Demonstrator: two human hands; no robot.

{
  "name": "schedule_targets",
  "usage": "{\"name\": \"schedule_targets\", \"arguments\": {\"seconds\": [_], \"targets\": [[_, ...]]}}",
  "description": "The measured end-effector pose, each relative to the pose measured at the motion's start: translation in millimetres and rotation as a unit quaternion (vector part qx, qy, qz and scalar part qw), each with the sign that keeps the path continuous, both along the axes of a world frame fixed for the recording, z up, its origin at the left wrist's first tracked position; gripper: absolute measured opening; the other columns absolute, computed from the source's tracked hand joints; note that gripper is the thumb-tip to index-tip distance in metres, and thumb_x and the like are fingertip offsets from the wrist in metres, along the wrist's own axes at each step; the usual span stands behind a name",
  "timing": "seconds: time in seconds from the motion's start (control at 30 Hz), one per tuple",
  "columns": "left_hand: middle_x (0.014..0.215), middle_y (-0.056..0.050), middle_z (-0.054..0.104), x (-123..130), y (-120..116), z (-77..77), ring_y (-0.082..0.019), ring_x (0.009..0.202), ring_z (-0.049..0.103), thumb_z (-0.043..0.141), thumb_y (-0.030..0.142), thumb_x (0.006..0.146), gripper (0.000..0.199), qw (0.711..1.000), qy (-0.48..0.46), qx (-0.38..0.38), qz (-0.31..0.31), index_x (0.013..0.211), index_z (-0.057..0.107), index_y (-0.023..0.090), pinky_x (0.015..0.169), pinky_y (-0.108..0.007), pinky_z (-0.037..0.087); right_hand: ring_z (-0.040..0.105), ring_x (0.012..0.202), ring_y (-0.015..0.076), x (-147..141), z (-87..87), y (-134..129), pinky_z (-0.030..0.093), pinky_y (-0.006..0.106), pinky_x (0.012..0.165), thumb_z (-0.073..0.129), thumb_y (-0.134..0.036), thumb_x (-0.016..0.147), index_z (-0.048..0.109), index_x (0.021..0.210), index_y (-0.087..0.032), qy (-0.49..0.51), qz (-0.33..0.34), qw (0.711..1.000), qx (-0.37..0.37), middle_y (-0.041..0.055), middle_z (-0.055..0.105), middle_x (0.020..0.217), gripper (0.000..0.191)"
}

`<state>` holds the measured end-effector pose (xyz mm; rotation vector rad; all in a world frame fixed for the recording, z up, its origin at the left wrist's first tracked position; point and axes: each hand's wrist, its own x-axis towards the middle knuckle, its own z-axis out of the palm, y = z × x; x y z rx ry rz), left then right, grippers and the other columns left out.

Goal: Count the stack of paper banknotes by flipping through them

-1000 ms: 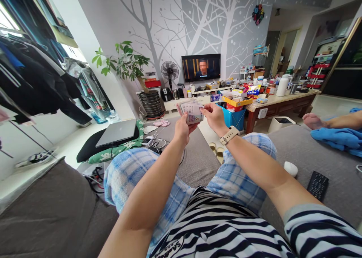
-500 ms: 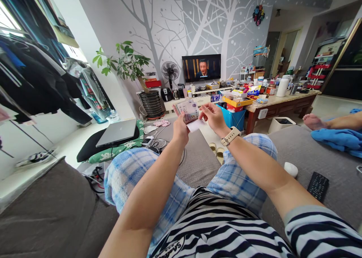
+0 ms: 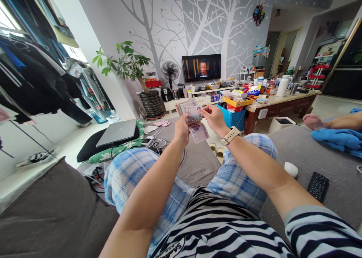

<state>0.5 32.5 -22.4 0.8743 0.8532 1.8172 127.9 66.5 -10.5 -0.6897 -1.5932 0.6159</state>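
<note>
Over grey sofa [image 3: 198, 171], 1 banknote [image 3: 200, 133] droops lower; left hand [image 3: 181, 128] grips stack [image 3: 194, 114].

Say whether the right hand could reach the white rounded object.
Probably yes: the white rounded object lies uncovered beside the right forearm, though the right hand would first have to release the banknotes.

Pale purple on banknotes [image 3: 193, 112], beige on watch strap [image 3: 230, 136], blue-white plaid on trousers [image 3: 130, 171], black-white stripes on shirt [image 3: 223, 228], grey on sofa [image 3: 198, 167].
</note>
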Motion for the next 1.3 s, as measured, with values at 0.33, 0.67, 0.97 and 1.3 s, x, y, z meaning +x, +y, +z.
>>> {"name": "schedule_targets", "arguments": {"seconds": [0.33, 0.67, 0.97, 1.3], "targets": [[0.076, -0.004, 0.068, -3.8, 1.2, 4.5, -0.017, 0.063, 0.065, 0.05, 0.032, 0.076, 0.025, 1.0, -0.015, -0.002, 0.015, 0.091, 0.062, 0.016, 0.059, -0.027, 0.05, 0.049, 0.06, 0.0106, -3.4, 2.3, -3.8, 0.039, 0.024, 0.056, 0.063, -0.034, 0.07, 0.054, 0.072, -0.017, 0.061, 0.095, 0.994, 0.0, -0.0008, 0.055, 0.067, 0.02], [0.073, -0.004, 0.067, -3.8, 1.5, 2.9, -0.016, 0.06, 0.063, 0.054, 0.036, 0.071, 0.029, 1.0, 0.0, 0.01, 0.011, 0.089, 0.063, 0.016, 0.056, -0.026, 0.049, 0.045, 0.056, 0.0095, -2.1, 3.6, -6.3, 0.038, 0.023, 0.053, 0.059, -0.036, 0.074, 0.055, 0.071, -0.017, 0.055, 0.118, 0.991, 0.009, -0.0012, 0.054, 0.065, 0.02], [0.077, -0.004, 0.067, -4.2, 2.5, 2.3, -0.016, 0.064, 0.063, 0.054, 0.037, 0.071, 0.03, 1.0, 0.009, 0.005, 0.011, 0.09, 0.062, 0.016, 0.06, -0.027, 0.049, 0.044, 0.055, 0.009, -2.2, 3.0, -5.2, 0.037, 0.023, 0.053, 0.058, -0.039, 0.076, 0.056, 0.071, -0.017, 0.048, 0.112, 0.992, 0.013, -0.001, 0.054, 0.065, 0.022], [0.075, -0.004, 0.067, -5.2, 3.9, 1.0, -0.017, 0.068, 0.064, 0.055, 0.036, 0.072, 0.028, 1.0, 0.011, -0.007, 0.018, 0.09, 0.061, 0.016, 0.06, -0.027, 0.049, 0.046, 0.051, 0.0097, -1.2, 4.9, -10.8, 0.036, 0.024, 0.051, 0.048, -0.051, 0.082, 0.055, 0.069, -0.018, 0.033, 0.123, 0.992, -0.015, -0.001, 0.051, 0.057, 0.036]]}}
